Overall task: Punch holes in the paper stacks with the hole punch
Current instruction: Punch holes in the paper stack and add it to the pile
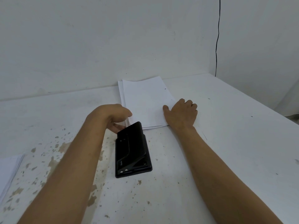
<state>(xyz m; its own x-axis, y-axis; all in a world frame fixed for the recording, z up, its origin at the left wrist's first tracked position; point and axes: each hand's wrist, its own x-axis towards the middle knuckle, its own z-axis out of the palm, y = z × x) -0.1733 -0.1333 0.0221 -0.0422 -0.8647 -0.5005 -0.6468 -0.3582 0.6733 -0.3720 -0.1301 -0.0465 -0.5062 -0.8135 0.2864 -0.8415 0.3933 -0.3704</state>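
- Paper at the near left edge: a second stack (8,172) lies on the table (226,143), cut off by the frame, so only a corner with fanned sheet edges shows.
- Hole punch (131,151), black, sits between the two forearms on the stained white table, its long axis running away from the person and leaning slightly left; the raised handle end points toward the far paper and overlaps that stack's near edge.
- Left hand (115,118) is bent down at the wrist at the near left corner of the paper stack (144,101); its fingers reach under the sheets beside the punch, and how firmly they grip is hidden.
- Right hand (182,113) rests on the stack's near right corner, thumb spread flat on the top sheet, fingers curled over the right edge.
- Paper stack lies lengthwise toward the wall (113,38), its far end touching it; two small marks show near its right edge.
- Thin black cable (217,38) hangs down the wall at right.
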